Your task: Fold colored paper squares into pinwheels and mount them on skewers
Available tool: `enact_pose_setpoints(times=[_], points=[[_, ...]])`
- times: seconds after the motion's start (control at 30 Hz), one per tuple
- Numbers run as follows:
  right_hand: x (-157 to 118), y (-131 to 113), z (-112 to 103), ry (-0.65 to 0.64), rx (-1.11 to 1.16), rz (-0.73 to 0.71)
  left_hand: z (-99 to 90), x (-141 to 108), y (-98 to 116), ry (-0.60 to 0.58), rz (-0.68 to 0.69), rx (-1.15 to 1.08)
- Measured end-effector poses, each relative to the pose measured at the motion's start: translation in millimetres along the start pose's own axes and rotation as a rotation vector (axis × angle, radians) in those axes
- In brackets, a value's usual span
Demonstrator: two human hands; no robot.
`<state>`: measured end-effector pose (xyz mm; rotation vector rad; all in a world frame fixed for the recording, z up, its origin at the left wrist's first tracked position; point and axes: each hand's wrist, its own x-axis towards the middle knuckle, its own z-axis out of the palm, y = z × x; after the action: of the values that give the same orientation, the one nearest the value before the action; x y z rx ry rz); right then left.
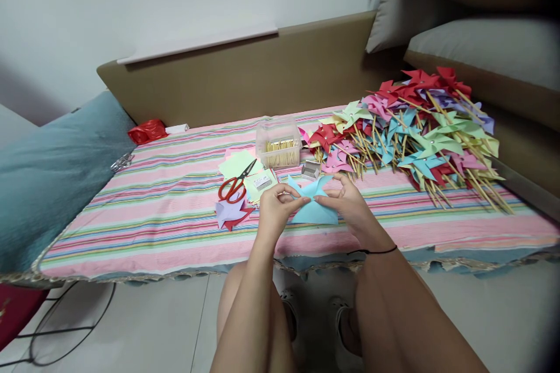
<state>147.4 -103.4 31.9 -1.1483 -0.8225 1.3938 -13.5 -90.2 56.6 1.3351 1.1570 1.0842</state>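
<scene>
Between my two hands is a light blue paper pinwheel piece [315,215], its corners partly folded toward the middle. My left hand [280,204] pinches it from the left with thumb and fingers near the centre. From the other side my right hand [345,201] grips it, thumb pressed close to the centre. Just behind the paper stands a small grey open box [311,170]. Red-handled scissors [238,182] lie on a stack of coloured paper squares [238,163] to the left. Cut purple paper [230,210] rests in front of the scissors.
A clear plastic box [279,139] of wooden sticks stands behind my hands. Finished pinwheels [420,134] on sticks are heaped at the right. The striped cloth [144,210] covers the seat. A red bag [147,131] lies at the back left, beside a blue cushion [56,169].
</scene>
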Motion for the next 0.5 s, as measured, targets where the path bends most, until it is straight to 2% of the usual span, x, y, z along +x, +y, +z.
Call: enact_pose_setpoints(times=[0.27,0.5], points=[[-1.5,-1.0,1.5,0.0,0.007,-0.013,3.9,1.6,-3.3,0.025,-0.004,0.048],[-1.2,-1.9,2.8,0.015,-0.008,0.007,6.0,-0.4,3.0,0.039,-0.02,0.066]])
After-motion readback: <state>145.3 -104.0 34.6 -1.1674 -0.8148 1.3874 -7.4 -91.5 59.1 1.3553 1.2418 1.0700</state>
